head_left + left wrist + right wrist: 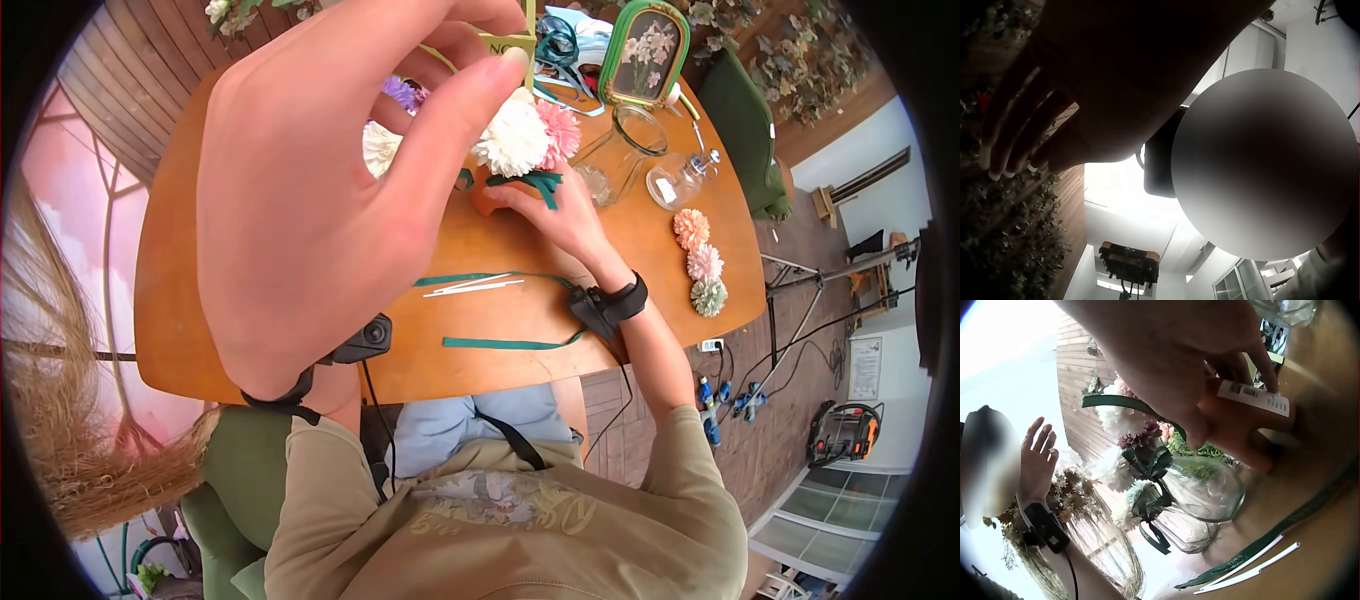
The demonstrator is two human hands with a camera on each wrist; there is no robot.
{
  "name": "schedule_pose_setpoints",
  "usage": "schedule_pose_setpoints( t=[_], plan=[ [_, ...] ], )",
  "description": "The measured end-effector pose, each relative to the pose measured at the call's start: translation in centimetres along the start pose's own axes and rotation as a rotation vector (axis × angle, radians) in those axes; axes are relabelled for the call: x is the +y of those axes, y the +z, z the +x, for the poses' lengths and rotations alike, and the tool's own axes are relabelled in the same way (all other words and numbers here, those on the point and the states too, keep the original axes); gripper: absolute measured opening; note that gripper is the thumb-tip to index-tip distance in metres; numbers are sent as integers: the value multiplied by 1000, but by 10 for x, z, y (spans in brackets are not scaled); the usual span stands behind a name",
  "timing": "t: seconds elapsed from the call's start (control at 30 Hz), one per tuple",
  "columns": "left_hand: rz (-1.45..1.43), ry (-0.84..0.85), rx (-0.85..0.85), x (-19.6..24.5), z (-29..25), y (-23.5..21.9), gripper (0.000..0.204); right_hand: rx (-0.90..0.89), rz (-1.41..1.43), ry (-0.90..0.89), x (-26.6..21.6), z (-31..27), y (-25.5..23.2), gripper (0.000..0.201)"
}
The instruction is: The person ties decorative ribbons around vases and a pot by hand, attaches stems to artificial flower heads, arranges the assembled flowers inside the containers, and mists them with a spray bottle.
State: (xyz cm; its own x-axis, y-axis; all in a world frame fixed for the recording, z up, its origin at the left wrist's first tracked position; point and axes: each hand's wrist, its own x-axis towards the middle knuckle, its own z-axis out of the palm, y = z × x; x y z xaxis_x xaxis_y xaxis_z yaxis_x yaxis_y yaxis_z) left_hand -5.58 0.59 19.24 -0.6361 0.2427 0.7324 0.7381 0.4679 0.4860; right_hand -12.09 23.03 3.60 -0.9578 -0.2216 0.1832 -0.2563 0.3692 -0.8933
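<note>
Raised close to the head camera, my left hand (pixel 310 210) has relaxed, lightly bent fingers and nothing between them; the right wrist view shows this hand (pixel 1040 467) with fingers up. My right hand (pixel 565 215) grips a terracotta-orange object (pixel 1225 422) low over the wooden table (pixel 610 260). That object has a white printed label (pixel 1254 397) and two blunt prongs; its exact kind does not show. A dark green ribbon (pixel 543 184) lies by the right thumb. Just beyond are a white flower head (pixel 512 140) and a pink one (pixel 560 133).
White sticks (pixel 470 288) and a long green ribbon (pixel 510 343) lie near the table's front. To the right are a glass jar (pixel 668 186), several loose flower heads (pixel 704 262) and a green-framed picture (pixel 645 55). Glass vases with ribbon bows (pixel 1204 487) stand left.
</note>
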Motion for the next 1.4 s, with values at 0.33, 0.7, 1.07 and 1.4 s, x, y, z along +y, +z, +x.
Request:
schedule_pose_setpoints(
  t=[0.33, 0.7, 1.07, 1.4],
  plan=[
    [87, -12, -47, 9, -2, 3, 20, 166, -335, -284, 19, -22, -12, 50],
    [7, -104, 63, 18, -13, -2, 20, 593, -455, 29, 62, -54, -97, 86],
    [-60, 119, -171, 40, -30, 16, 10, 348, -380, 24, 45, -38, -79, 74],
    [310, 15, -597, -44, -141, 73, 21, 258, -404, -147, 6, -102, -24, 69]
  ],
)
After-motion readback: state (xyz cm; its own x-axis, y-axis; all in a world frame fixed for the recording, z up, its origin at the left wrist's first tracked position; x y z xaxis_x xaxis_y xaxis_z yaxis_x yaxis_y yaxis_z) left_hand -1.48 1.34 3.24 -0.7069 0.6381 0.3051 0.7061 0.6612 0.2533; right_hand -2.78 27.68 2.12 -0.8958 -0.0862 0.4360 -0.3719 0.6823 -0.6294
